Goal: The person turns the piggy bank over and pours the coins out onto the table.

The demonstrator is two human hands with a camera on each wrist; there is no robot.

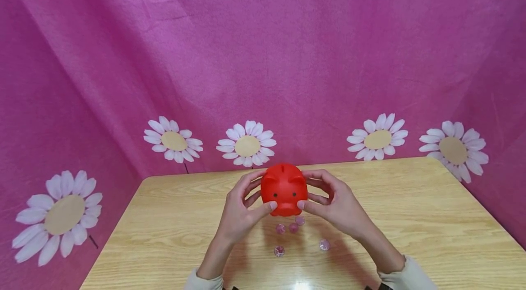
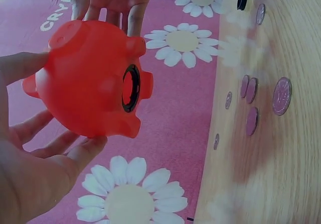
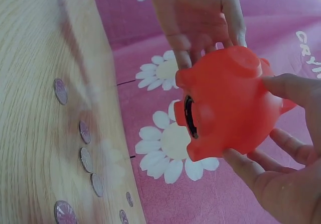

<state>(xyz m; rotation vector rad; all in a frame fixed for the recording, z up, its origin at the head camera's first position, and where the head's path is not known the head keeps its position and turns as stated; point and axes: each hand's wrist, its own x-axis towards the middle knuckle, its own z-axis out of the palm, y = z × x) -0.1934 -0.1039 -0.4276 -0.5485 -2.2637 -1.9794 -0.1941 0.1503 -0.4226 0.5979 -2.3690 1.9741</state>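
A red piggy bank (image 1: 283,192) is held up above the table between both hands, its snout facing me and the coin slot on top. My left hand (image 1: 242,208) grips one side, thumb beside the snout and fingers spread along the flank. On the other side my right hand (image 1: 339,203) grips it the same way. From below, the wrist views show a round hole with a black rim (image 2: 131,88) in its belly, between the stubby legs. Several coins (image 3: 85,159) lie on the table beneath it.
The light wood table (image 1: 176,235) carries the scattered coins and a small black round plug (image 2: 242,0). A pink cloth (image 1: 296,61) with white daisies hangs behind the table and along its sides.
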